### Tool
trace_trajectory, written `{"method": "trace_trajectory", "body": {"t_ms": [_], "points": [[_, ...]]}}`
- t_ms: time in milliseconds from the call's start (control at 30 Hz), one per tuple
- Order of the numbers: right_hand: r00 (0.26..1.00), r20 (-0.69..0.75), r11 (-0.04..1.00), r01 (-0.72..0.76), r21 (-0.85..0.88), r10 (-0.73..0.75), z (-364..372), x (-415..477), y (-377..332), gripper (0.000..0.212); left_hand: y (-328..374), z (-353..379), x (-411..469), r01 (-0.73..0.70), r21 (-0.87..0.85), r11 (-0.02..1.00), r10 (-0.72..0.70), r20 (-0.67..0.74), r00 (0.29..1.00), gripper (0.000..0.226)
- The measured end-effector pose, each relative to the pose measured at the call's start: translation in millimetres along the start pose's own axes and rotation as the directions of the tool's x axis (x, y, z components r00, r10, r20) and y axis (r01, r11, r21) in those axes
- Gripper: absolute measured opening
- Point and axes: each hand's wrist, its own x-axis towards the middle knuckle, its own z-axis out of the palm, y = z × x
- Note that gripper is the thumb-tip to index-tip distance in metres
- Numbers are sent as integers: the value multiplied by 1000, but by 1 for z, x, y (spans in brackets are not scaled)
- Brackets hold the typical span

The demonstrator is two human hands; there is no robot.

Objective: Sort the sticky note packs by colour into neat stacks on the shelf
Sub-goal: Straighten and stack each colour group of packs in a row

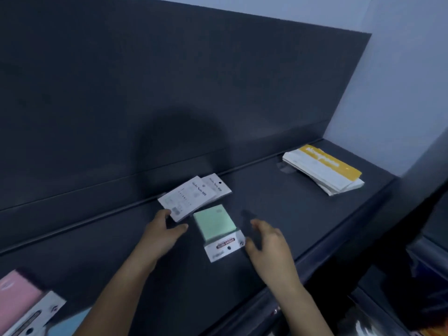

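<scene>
Green sticky-note pack lay on the shelf between your hands: left hand touched the white packs with relaxed fingers, right hand hovered open-fingered, likely to square stacks.

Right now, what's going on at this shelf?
A person is sorting sticky note packs on a dark shelf. Their left hand touches the near corner of two overlapping face-down packs. Their right hand is open beside a green pack, which lies face up just in front of those two. A yellow-and-white stack sits at the far right. A pink pack and a light blue pack lie at the near left.
</scene>
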Motion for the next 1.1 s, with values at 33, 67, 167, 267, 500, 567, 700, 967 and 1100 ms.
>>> {"method": "trace_trajectory", "body": {"t_ms": [33, 67, 167, 267, 500, 567, 700, 967, 1100], "points": [[999, 37, 1000, 4, -8, -4, 0, 16, 4, 50, 4, 5, 5, 19, -49, 999, -20, -24, 1000, 58], [997, 78, 1000, 4, -8, -3, 2, 31, 7, 52, 7, 10, 10, 40, -111, 993, -45, -42, 998, 56], [984, 178, 1000, 13, -5, -12, 8, 72, 12, 59, 15, 17, 23, 98, -294, 951, -130, -90, 987, 43], [974, 225, 997, 53, -48, -41, 21, 99, 11, 64, 20, 21, 31, 129, -474, 871, -218, -138, 966, 23], [958, 286, 959, -49, 279, -34, 49, 130, -3, 51, 30, 31, 43, 121, -691, 712, -298, -142, 944, 35], [956, 289, 877, -174, 447, 43, 54, 131, -8, 48, 29, 34, 44, 124, -707, 696, -303, -133, 944, 39], [948, 258, 637, -316, 703, 186, 54, 132, -15, 27, 28, 34, 46, 129, -761, 636, -356, -141, 924, 39], [944, 306, 391, -331, 859, 124, 42, 120, -30, 21, 31, 23, 24, 101, -727, 679, -287, -136, 948, 35], [901, 427, 146, -413, 899, -78, 37, 114, -33, 39, 31, 8, -1, 50, -798, 601, -257, -134, 957, 35]]}}
